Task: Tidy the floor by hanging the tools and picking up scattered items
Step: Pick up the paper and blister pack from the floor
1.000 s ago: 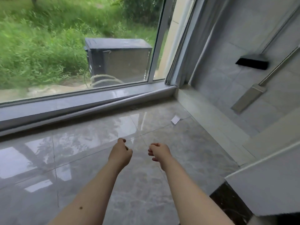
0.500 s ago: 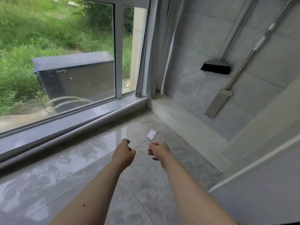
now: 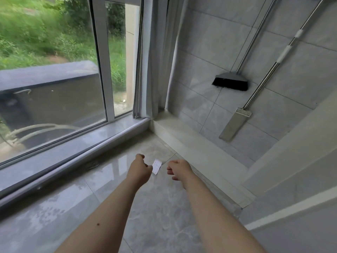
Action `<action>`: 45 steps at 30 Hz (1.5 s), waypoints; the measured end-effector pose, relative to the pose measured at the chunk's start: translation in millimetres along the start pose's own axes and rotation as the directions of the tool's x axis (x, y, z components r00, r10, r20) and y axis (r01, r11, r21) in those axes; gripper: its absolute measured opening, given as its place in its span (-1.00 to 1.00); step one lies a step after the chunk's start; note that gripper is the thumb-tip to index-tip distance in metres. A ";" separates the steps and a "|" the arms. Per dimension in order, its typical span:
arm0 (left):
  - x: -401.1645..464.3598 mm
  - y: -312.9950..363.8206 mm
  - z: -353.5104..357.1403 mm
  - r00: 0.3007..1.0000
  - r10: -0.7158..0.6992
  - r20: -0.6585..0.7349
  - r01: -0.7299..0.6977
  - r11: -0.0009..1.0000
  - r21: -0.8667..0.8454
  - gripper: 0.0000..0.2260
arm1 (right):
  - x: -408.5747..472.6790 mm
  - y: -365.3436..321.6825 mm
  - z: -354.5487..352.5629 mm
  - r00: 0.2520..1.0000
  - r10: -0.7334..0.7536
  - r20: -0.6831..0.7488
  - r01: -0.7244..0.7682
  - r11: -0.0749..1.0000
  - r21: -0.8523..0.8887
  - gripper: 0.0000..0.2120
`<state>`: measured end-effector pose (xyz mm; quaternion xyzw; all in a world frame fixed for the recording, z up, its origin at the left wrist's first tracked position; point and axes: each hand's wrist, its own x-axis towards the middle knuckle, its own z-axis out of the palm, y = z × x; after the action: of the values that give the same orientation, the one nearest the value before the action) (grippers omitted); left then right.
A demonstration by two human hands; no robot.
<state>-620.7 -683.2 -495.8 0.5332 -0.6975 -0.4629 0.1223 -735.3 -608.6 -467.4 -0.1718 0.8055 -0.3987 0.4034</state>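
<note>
Nearer now, small white paper slip [image 3: 156,166] flat on glossy marble floor [image 3: 164,216] between loosely curled, empty hands [image 3: 139,169] [image 3: 179,169].

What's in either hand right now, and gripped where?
Nothing is held. The left hand and right hand are both empty, loosely curled above the floor, with the small paper slip lying between them in view.

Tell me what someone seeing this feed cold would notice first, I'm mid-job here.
Probably the two bare forearms reaching out over the glossy floor, with a small white paper slip lying between the left hand and the right hand. Next, on the grey tiled wall to the right, a black-bristled broom and a flat mop hang clear of the floor.
</note>
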 end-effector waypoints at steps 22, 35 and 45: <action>289.8 15.1 48.3 0.976 -0.192 0.107 0.190 0.981 0.028 -0.58 | 289.6 -58.1 30.2 0.984 0.173 0.047 -0.172 0.985 -0.027 -0.71; 441.8 -46.5 139.3 0.943 -0.301 0.143 0.299 0.954 0.037 -0.60 | 469.9 -7.6 54.2 0.949 0.297 0.103 -0.290 0.954 -0.081 -0.76; 516.8 -161.5 218.1 0.908 -0.323 0.266 0.311 0.946 0.087 -0.61 | 568.5 97.3 118.0 0.918 0.393 0.060 -0.393 0.919 -0.020 -0.86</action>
<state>-871.3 -1014.2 -906.1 0.5718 -0.6216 -0.5315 -0.0645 -988.1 -947.7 -877.0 -0.0207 0.8121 -0.3009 0.4995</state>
